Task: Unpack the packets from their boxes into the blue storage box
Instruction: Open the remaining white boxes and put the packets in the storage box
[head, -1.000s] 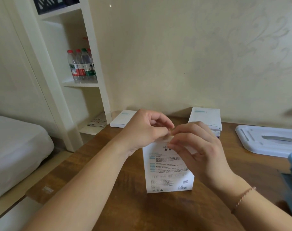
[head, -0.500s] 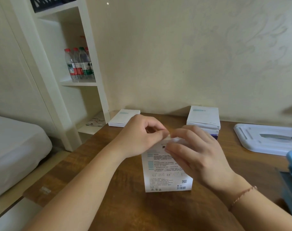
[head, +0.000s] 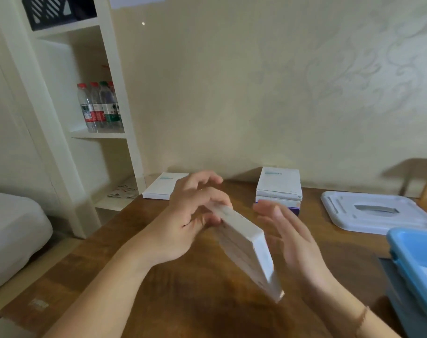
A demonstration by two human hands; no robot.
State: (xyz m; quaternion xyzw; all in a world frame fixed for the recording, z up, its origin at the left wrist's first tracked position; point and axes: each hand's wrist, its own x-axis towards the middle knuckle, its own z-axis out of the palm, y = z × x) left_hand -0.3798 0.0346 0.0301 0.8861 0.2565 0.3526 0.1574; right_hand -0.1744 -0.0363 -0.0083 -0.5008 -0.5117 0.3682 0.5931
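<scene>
Here, above the wooden table (head: 183,301), the left hand (head: 190,215) grips a tilted white packet box (head: 246,250); the right hand (head: 288,237) lies flat-fingered against it. Right of the table's middle sits the blue storage box (head: 414,259), stacked boxes (head: 278,189) behind.

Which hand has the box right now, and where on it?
The left hand grips the tilted white box at its upper end. The right hand is open beside it; contact can't be told.

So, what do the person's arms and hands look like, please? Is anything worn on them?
Both forearms are bare, with no sleeves in view and no gloves. The left hand shows no ring or band. Below the right hand, a thin reddish-brown cord bracelet circles the wrist. The picture is blurred, so finer details cannot be told.
</scene>
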